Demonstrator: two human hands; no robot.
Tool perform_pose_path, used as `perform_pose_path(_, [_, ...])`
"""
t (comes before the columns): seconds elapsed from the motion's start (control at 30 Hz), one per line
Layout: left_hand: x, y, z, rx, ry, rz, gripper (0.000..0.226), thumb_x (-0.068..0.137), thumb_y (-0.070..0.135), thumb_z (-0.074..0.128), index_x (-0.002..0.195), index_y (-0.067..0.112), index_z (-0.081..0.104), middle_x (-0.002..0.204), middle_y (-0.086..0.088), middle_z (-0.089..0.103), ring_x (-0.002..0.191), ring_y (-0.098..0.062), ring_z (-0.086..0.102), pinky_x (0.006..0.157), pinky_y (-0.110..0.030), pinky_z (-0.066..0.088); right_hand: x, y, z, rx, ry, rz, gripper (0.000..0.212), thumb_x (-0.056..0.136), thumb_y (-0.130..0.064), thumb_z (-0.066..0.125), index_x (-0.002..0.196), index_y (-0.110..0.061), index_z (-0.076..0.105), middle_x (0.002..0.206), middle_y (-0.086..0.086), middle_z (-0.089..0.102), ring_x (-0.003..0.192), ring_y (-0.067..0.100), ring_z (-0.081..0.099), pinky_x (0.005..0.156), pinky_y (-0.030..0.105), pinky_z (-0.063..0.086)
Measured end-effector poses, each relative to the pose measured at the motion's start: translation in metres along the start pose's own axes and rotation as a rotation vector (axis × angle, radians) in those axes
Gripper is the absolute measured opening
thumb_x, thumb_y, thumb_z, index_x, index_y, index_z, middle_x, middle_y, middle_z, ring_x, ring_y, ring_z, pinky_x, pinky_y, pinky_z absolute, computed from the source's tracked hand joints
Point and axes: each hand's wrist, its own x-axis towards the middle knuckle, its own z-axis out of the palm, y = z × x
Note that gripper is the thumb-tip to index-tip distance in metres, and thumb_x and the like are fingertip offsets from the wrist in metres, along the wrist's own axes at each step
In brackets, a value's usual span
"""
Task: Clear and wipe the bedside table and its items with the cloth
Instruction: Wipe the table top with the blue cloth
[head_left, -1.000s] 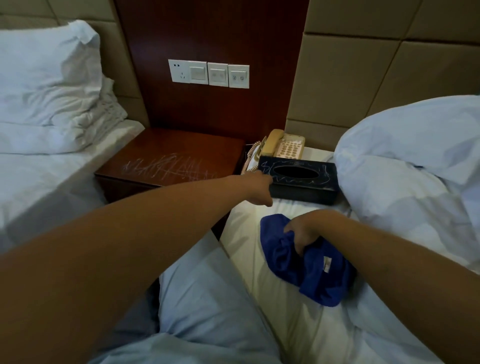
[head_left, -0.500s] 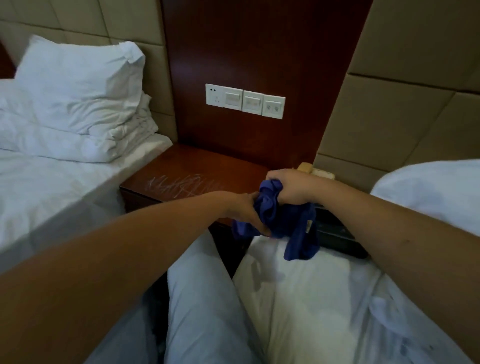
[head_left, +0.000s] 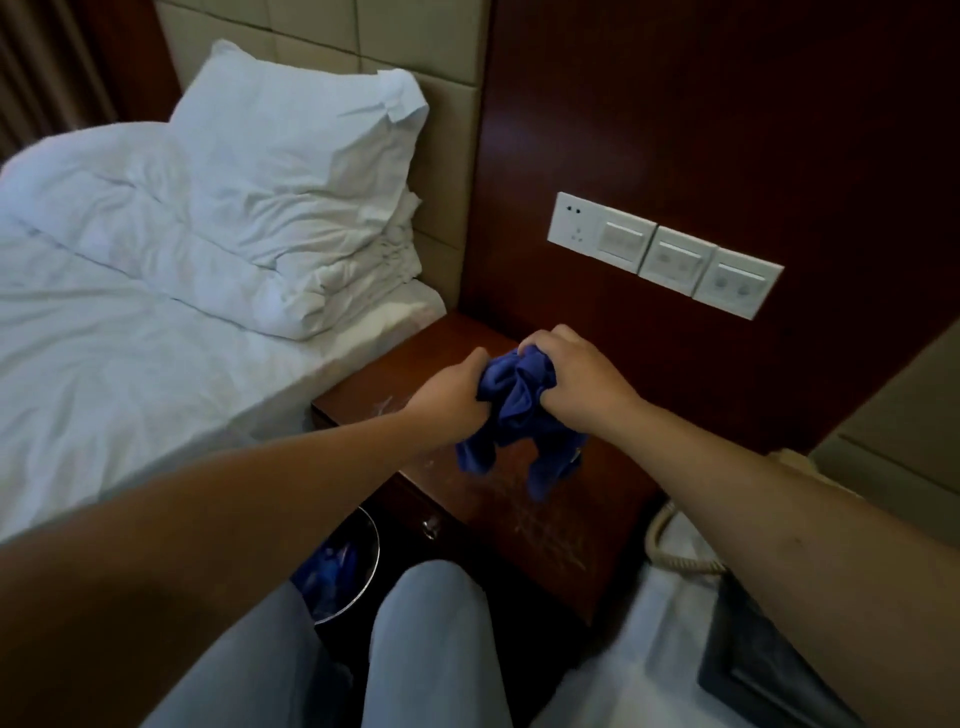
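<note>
Watching the tabletop (head_left: 524, 499), I judge the bunched cloth (head_left: 511, 410) could skim over the pale scratch marks if it meets the wood wadded. Above the tabletop, my left hand (head_left: 449, 392) and right hand (head_left: 571, 376) both clench the cloth, its tails dangling.

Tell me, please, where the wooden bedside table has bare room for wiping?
Nothing stands on the visible top of the reddish wooden bedside table, between white bed and wall panel. Both hands, left and right, hold the bunched blue cloth above its middle.
</note>
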Motion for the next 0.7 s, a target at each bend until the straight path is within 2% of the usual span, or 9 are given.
perform_pose_path(0.07, [0.025, -0.020, -0.016, 0.043, 0.064, 0.027, 0.026, 0.089, 0.007, 0.063, 0.097, 0.016, 0.040, 0.084, -0.009, 0.061, 0.074, -0.031, 0.061, 0.061, -0.049, 0.046, 0.037, 0.003, 0.010, -0.027, 0.062, -0.064, 0.043, 0.078, 0.000, 0.061, 0.109, -0.029, 0.052, 0.106, -0.003, 0.042, 0.100, 0.025, 0.047, 0.080, 0.036, 0.041])
perform_pose_path(0.17, [0.062, -0.048, -0.034, 0.060, 0.156, 0.013, 0.029, 0.084, 0.001, 0.063, 0.101, 0.012, 0.043, 0.086, -0.002, 0.056, 0.078, -0.029, 0.058, 0.061, -0.037, 0.037, 0.091, 0.007, 0.027, -0.113, 0.158, -0.125, 0.047, 0.078, 0.001, 0.064, 0.117, -0.023, 0.054, 0.112, 0.001, 0.043, 0.106, 0.026, 0.043, 0.085, 0.039, 0.044])
perform_pose_path(0.27, [0.096, -0.085, -0.038, 0.097, 0.181, -0.033, 0.035, 0.084, 0.006, 0.067, 0.113, 0.007, 0.049, 0.101, -0.009, 0.061, 0.091, -0.033, 0.060, 0.066, -0.035, 0.034, 0.137, 0.018, 0.051, -0.122, 0.207, -0.178, 0.050, 0.077, 0.003, 0.067, 0.120, -0.021, 0.057, 0.115, 0.003, 0.045, 0.107, 0.027, 0.044, 0.081, 0.040, 0.047])
perform_pose_path(0.33, [0.113, -0.114, -0.032, 0.101, 0.105, -0.090, 0.047, 0.089, 0.018, 0.068, 0.131, 0.013, 0.048, 0.120, -0.008, 0.064, 0.104, -0.029, 0.063, 0.075, -0.032, 0.040, 0.162, 0.033, 0.075, -0.139, 0.144, -0.156, 0.050, 0.079, 0.000, 0.068, 0.122, -0.022, 0.057, 0.120, 0.002, 0.042, 0.112, 0.026, 0.042, 0.085, 0.040, 0.048])
perform_pose_path(0.43, [0.123, -0.150, -0.012, 0.063, -0.119, -0.150, 0.071, 0.096, 0.044, 0.067, 0.156, 0.025, 0.033, 0.152, -0.003, 0.049, 0.133, -0.023, 0.052, 0.098, -0.031, 0.044, 0.179, 0.062, 0.117, -0.178, -0.118, 0.025, 0.047, 0.082, -0.016, 0.070, 0.125, -0.026, 0.052, 0.134, 0.001, 0.031, 0.128, 0.028, 0.033, 0.101, 0.041, 0.043])
perform_pose_path(0.5, [0.127, -0.169, 0.007, 0.067, -0.202, -0.189, 0.078, 0.098, 0.056, 0.059, 0.161, 0.023, 0.026, 0.162, -0.003, 0.038, 0.146, -0.023, 0.040, 0.114, -0.035, 0.036, 0.185, 0.076, 0.140, -0.192, -0.247, 0.094, 0.052, 0.082, -0.030, 0.072, 0.129, -0.026, 0.049, 0.148, 0.002, 0.021, 0.142, 0.031, 0.018, 0.111, 0.044, 0.036])
perform_pose_path(0.6, [0.135, -0.186, 0.028, 0.139, -0.167, -0.188, 0.071, 0.103, 0.061, 0.040, 0.162, 0.024, 0.026, 0.165, -0.003, 0.033, 0.152, -0.027, 0.030, 0.123, -0.045, 0.027, 0.200, 0.083, 0.156, -0.273, -0.278, 0.079, 0.070, 0.082, -0.047, 0.067, 0.144, -0.026, 0.042, 0.165, 0.001, 0.008, 0.153, 0.032, -0.003, 0.119, 0.054, 0.023])
perform_pose_path(0.63, [0.138, -0.189, 0.032, 0.179, -0.143, -0.182, 0.068, 0.103, 0.062, 0.036, 0.162, 0.029, 0.024, 0.167, -0.002, 0.030, 0.153, -0.030, 0.026, 0.124, -0.049, 0.023, 0.205, 0.082, 0.159, -0.290, -0.295, 0.089, 0.075, 0.083, -0.052, 0.065, 0.148, -0.026, 0.037, 0.167, 0.001, 0.008, 0.153, 0.033, -0.003, 0.119, 0.056, 0.021])
perform_pose_path(0.7, [0.143, -0.190, 0.036, 0.279, -0.143, -0.222, 0.063, 0.103, 0.064, 0.029, 0.161, 0.043, 0.016, 0.171, 0.003, 0.017, 0.156, -0.037, 0.013, 0.125, -0.056, 0.013, 0.209, 0.078, 0.165, -0.270, -0.314, 0.135, 0.079, 0.083, -0.058, 0.062, 0.150, -0.027, 0.035, 0.163, 0.005, 0.023, 0.150, 0.035, 0.015, 0.117, 0.057, 0.024])
